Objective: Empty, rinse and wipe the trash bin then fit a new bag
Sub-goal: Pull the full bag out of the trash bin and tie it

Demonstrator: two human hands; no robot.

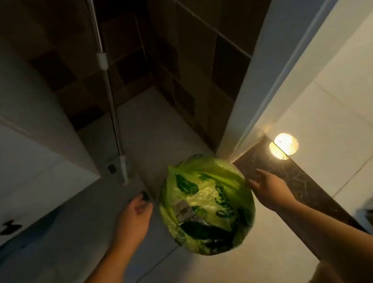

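Round trash bin lined with translucent green plastic bag, dark leaf print and script lettering, standing upright on pale floor tiles at doorway threshold (bin body itself hidden by bag), crumpled waste inside.

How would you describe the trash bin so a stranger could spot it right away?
Find the white door frame meeting the pale tiled floor. At its foot sits a round bin lined with a translucent green plastic bag, between the left hand and right hand. Nothing else is green.

bag: thin green plastic, glossy, crinkled | floor: smooth pale tile | threshold: polished dark stone
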